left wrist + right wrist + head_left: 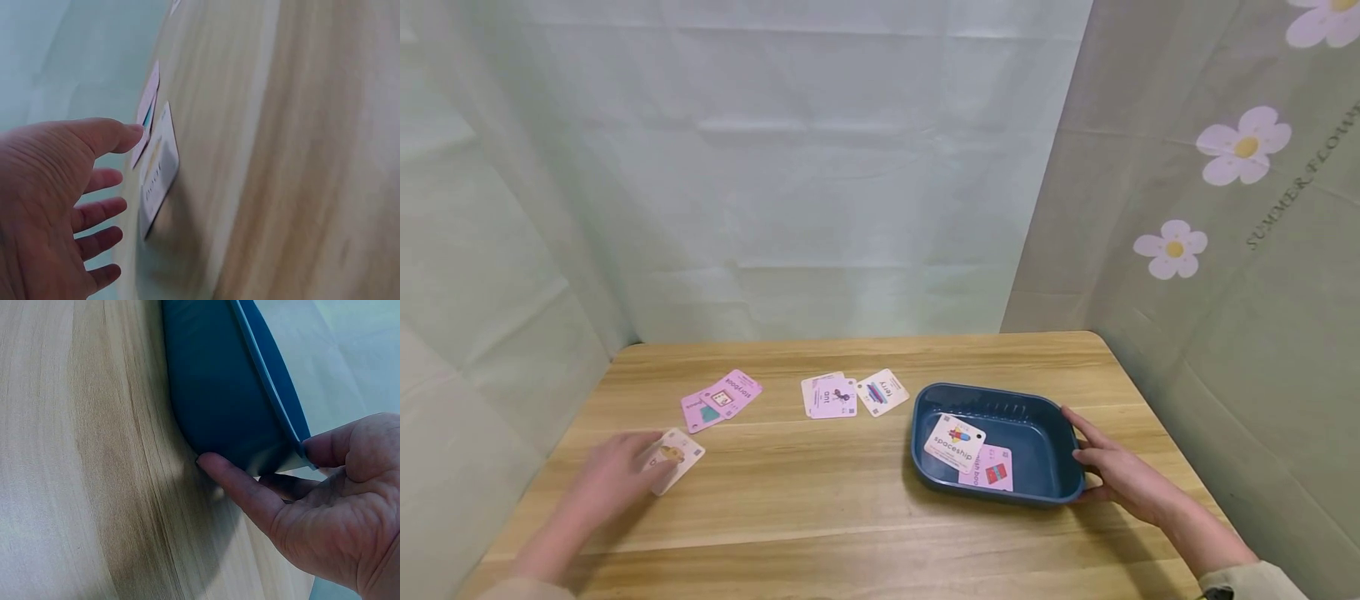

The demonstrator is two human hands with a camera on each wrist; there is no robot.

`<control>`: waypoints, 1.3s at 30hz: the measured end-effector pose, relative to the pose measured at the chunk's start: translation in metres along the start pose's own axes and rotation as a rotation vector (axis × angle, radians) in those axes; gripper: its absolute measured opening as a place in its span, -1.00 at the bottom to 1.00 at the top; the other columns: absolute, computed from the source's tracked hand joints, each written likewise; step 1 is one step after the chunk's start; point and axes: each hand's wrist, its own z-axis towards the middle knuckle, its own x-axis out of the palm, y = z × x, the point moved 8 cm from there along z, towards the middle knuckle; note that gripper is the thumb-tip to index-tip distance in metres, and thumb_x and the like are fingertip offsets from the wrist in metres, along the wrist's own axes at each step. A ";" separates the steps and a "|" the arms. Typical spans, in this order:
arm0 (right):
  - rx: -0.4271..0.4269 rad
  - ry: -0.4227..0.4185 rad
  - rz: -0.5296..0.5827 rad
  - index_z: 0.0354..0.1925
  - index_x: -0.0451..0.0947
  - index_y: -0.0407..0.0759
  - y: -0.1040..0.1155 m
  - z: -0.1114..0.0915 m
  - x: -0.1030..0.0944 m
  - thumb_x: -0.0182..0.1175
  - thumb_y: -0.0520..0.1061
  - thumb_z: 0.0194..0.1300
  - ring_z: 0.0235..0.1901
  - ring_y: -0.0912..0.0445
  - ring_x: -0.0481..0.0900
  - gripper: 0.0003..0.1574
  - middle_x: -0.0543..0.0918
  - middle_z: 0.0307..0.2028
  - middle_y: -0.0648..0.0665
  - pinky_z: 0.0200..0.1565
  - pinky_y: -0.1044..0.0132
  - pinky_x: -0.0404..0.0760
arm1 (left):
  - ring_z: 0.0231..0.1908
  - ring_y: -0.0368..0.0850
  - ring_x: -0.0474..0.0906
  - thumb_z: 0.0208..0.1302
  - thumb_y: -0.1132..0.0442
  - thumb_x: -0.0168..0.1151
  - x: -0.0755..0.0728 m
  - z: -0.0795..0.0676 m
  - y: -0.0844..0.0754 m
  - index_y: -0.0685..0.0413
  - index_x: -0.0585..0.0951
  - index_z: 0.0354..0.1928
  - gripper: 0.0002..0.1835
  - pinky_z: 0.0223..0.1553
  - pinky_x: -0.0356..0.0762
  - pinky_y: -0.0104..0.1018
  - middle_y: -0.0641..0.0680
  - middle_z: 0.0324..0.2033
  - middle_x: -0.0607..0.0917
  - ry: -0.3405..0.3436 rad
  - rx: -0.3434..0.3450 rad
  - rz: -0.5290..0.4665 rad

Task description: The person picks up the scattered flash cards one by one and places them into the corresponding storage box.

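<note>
My left hand (617,475), blurred in the head view, is over the left part of a white picture card (682,457) with a yellow-brown drawing. In the left wrist view its thumb and fingers are apart, near that card (160,169), which lies on the table. At the right, my right hand (1116,471) grips the right end of a dark blue tray (1033,498), its thumb over the rim and other fingers along the outer wall (219,381). Inside the tray, a white "spaceship" card (953,443) partly covers a pink card (997,473).
Two overlapping pink cards, the upper marked "storybook" (739,390), lie at the back left of the wooden table (775,517). Mid-table, an "ant" card (833,400) overlaps another, next to a "ferry" card (883,392). Pale curtains (820,183) enclose the back and sides.
</note>
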 end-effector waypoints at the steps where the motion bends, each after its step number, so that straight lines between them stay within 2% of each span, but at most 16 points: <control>1: 0.001 0.000 -0.002 0.65 -0.43 0.14 0.000 0.000 0.000 -0.27 -0.28 0.61 0.46 -0.52 -0.38 -0.11 -0.68 0.52 -0.38 0.01 -0.29 0.61 | 0.12 0.58 0.37 0.36 -0.12 0.32 0.001 -0.001 0.002 0.47 0.48 0.27 -0.23 0.09 0.28 0.48 0.58 0.14 0.50 0.004 -0.010 0.007; 7: -0.003 0.000 -0.007 0.65 -0.42 0.15 -0.001 0.000 0.000 -0.27 -0.28 0.61 0.47 -0.51 -0.37 -0.11 -0.67 0.53 -0.37 0.01 -0.27 0.62 | 0.09 0.58 0.36 0.27 -0.23 0.37 0.004 -0.010 0.013 0.47 0.49 0.24 -0.14 0.07 0.26 0.47 0.60 0.13 0.48 -0.001 -0.051 0.018; 17: 0.003 -0.003 -0.010 0.65 -0.40 0.14 -0.001 -0.001 0.001 -0.29 -0.27 0.61 0.47 -0.51 -0.38 -0.13 -0.66 0.54 -0.35 0.02 -0.28 0.61 | 0.13 0.65 0.28 0.27 -0.33 0.31 0.005 -0.017 0.012 0.53 0.41 0.31 0.00 0.12 0.15 0.51 0.65 0.20 0.37 0.012 -0.073 0.062; 30: 0.000 0.000 -0.010 0.65 -0.41 0.16 -0.001 0.000 0.001 -0.28 -0.27 0.62 0.47 -0.50 -0.37 -0.12 -0.67 0.54 -0.35 0.02 -0.28 0.61 | 0.10 0.63 0.31 0.28 -0.26 0.34 0.007 -0.018 0.016 0.52 0.45 0.26 -0.08 0.10 0.18 0.45 0.63 0.17 0.40 -0.022 -0.064 0.063; 39: 0.003 -0.005 -0.028 0.65 -0.42 0.16 -0.001 0.001 -0.001 -0.29 -0.26 0.63 0.46 -0.54 -0.39 -0.13 -0.67 0.53 -0.36 0.02 -0.30 0.60 | 0.09 0.62 0.28 0.26 -0.27 0.36 0.006 -0.018 0.016 0.51 0.44 0.28 -0.06 0.08 0.19 0.45 0.63 0.17 0.38 -0.024 -0.078 0.053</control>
